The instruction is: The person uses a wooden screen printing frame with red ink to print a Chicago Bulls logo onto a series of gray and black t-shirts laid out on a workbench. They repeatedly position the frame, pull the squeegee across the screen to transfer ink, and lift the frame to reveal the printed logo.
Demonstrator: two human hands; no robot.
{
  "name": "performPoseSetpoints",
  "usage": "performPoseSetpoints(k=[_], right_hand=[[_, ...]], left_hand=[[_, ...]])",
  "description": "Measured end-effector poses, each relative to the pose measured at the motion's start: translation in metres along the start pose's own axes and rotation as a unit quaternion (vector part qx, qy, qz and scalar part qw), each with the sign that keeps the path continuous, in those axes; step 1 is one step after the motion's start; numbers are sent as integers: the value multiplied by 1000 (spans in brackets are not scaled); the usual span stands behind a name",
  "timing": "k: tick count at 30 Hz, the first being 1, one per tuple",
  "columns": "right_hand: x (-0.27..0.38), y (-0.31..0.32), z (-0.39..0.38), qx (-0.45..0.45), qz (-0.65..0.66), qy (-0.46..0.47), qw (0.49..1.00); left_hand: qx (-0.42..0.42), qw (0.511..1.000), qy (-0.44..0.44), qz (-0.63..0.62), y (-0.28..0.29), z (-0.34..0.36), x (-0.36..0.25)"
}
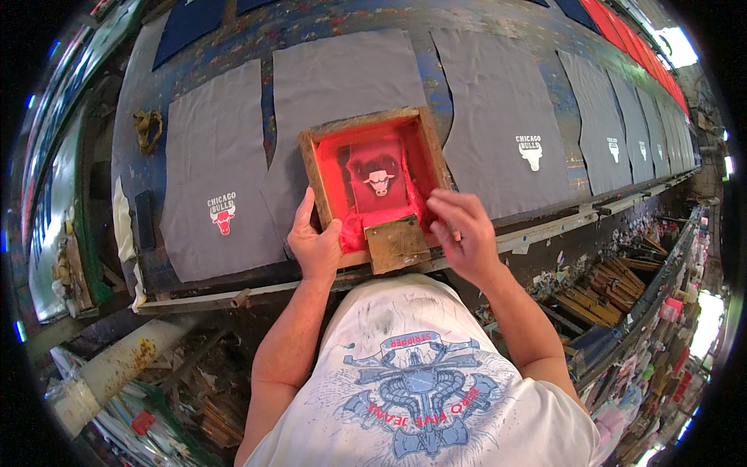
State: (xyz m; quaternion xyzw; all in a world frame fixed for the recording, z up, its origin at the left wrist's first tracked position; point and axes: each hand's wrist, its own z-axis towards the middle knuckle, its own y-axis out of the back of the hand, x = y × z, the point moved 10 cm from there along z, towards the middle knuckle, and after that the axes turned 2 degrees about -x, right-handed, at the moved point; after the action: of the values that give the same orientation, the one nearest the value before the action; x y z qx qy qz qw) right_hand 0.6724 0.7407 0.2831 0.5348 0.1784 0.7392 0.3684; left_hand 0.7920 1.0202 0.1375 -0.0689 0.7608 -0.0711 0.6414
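Note:
A wooden screen-printing frame (311,167) with red ink on its mesh lies on a grey fabric panel (327,86) on the long printing table (498,39). A bull's-head shape shows pale in the red mesh. My left hand (313,243) grips the frame's near left corner, thumb over the rim. My right hand (461,232) hovers at the frame's near right corner, fingers curled, touching the rim beside a wooden squeegee block (397,243) that rests at the frame's near edge.
Grey fabric panels lie in a row along the table: the left panel (214,179) carries a red and white bull print, those to the right (506,124) white prints only. Red panels (622,31) lie far right. Wooden sticks (607,288) and clutter fill the floor below.

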Motion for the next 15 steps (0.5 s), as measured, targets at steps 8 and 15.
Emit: performPoseSetpoints(k=[8,15], right_hand=[[54,-40,-13,189,-70,113,973],[60,-50,-5,192,-79,121,971]], left_hand=[[-3,1000,-8,19,0,1,2],[6,1000,6,-4,-2,0,-2]])
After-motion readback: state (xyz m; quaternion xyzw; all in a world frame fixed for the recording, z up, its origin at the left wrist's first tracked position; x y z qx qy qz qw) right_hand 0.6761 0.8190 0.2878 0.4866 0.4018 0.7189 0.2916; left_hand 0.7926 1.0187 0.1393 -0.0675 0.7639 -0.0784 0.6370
